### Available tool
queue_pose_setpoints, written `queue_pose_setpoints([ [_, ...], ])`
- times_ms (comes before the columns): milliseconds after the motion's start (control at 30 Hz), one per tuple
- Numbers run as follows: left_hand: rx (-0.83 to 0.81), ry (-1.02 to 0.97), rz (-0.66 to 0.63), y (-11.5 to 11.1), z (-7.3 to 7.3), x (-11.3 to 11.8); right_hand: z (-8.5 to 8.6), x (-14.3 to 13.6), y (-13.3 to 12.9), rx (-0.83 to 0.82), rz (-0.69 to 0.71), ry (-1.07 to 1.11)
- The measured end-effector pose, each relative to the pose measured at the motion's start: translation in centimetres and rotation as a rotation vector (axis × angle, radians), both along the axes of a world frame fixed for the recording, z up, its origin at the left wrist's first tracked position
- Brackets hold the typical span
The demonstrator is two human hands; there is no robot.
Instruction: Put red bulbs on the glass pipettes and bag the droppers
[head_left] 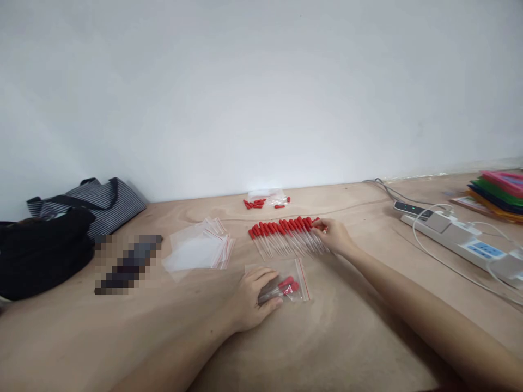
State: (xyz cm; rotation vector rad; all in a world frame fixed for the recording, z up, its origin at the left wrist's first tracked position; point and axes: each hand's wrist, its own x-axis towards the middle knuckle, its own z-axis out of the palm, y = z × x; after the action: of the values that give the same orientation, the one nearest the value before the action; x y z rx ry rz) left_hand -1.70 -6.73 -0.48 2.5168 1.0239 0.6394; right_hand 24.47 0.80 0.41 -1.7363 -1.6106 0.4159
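A clear zip bag with a red seal line lies on the table in front of me, with a few red-bulbed droppers inside. My left hand rests over the bag's left part, fingers and thumb closing on it around the droppers' clear stems. Behind it is a row of red-bulbed droppers laid side by side, bulbs pointing away from me. At the right end of that row, my right hand pinches a dropper by its red bulb; the fingers partly hide it.
Flat zip bags lie in a loose pile left of the row. More red droppers are near the wall beside clear plastic. A power strip with cables, coloured trays, a striped bag, black cloth and a blurred-out object stand around.
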Motion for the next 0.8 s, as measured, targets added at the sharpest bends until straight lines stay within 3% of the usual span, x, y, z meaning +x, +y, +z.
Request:
queue_pose_setpoints([
  [167, -0.007, 0.0, -0.004, 0.0, 0.1, -0.1, 0.1, 0.1, 4.5, -0.038, -0.129, -0.027],
  [400, -0.011, 0.0, -0.002, -0.1, 0.2, 0.0, 0.0, 0.1, 5.5, -0.054, -0.168, 0.096],
  [633, -0.016, -0.029, -0.019, 0.1, 0.0, 0.0, 1.9, 2.0, 2.1, 0.06, -0.107, 0.418],
  [800, -0.009, -0.013, 0.029, 0.3, -0.6, -0.2, -0.2, 0.8, -2.8, 0.148, 0.002, 0.874],
])
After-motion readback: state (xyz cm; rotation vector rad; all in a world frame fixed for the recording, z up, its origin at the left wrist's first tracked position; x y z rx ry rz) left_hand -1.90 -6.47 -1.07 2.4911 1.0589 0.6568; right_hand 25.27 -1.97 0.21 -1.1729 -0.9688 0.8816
